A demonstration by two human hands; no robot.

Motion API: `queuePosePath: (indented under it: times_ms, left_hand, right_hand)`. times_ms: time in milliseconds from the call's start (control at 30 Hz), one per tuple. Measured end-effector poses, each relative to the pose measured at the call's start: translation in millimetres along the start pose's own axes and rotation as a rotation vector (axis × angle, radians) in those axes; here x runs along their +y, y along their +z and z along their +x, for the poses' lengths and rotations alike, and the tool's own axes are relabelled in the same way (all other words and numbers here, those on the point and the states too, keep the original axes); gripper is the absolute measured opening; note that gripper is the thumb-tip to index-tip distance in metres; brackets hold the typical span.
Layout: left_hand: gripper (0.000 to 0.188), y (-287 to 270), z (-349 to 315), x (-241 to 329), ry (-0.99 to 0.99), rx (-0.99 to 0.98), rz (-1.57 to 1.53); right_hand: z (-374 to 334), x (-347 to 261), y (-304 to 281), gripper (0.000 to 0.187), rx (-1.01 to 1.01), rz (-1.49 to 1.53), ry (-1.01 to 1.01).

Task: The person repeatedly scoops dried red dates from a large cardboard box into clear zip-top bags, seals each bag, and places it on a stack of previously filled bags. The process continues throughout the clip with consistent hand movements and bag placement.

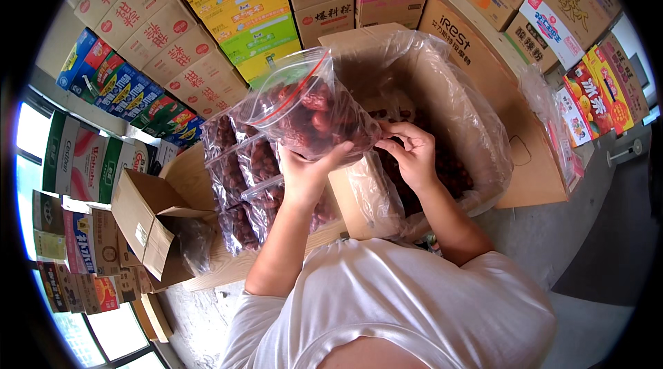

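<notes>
A clear zip bag with a red strip along its top, filled with dried red dates [320, 120], is held up before me. My left hand [307, 170] is wrapped under its lower side, thumb over the front. At the bag's right corner my right hand [412, 151] pinches the plastic between thumb and fingers. Several filled bags of dates [237, 169] lie in rows on the table to the left, partly behind my left arm. To the right stands a large carton with a clear plastic liner [476, 103]. Loose dates [452, 169] show in its bottom, partly hidden by my right arm.
A small open carton [146, 220] stands at the left on the wooden table [228, 269], with crumpled clear plastic [196, 245] beside it. Stacked cartons [166, 44] line the back and left. A tall brown carton [476, 37] leans behind the lined one.
</notes>
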State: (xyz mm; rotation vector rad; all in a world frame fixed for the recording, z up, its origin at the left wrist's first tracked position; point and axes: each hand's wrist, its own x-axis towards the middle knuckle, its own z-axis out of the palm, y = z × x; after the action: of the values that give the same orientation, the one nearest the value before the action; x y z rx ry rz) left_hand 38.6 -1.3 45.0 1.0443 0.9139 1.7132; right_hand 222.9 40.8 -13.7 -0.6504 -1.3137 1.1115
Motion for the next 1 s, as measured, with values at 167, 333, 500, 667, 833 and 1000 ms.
queuePosePath:
  times_ms: [167, 333, 500, 667, 833, 1000]
  left_hand:
    - [0.060, 1.0, -0.8, -8.2, 0.039, 0.053, 0.005]
    - [0.060, 1.6, -2.6, -11.1, 0.044, 0.050, 0.034]
    - [0.056, 6.0, -4.5, -2.6, -0.006, 0.030, 0.021]
    - [0.072, -5.0, -4.0, -9.6, -0.051, -0.084, 0.073]
    - [0.057, -5.5, -1.3, -3.0, 0.004, -0.079, 0.013]
    - [0.057, -7.6, -0.6, -4.1, -0.010, -0.058, -0.037]
  right_hand:
    - [-8.5, 7.2, 7.7, 0.015, 0.139, 0.042, -0.056]
    - [-10.8, 7.5, 16.1, 0.016, 0.214, -0.091, -0.173]
    - [2.3, -3.9, 13.4, 0.034, -0.016, -0.114, -0.044]
    - [11.5, -11.6, 4.9, 0.030, -0.149, -0.019, 0.017]
    - [24.3, -28.1, -16.2, 0.020, -0.356, -0.279, -0.078]
    - [30.5, -35.9, -28.2, 0.019, -0.463, -0.206, 0.021]
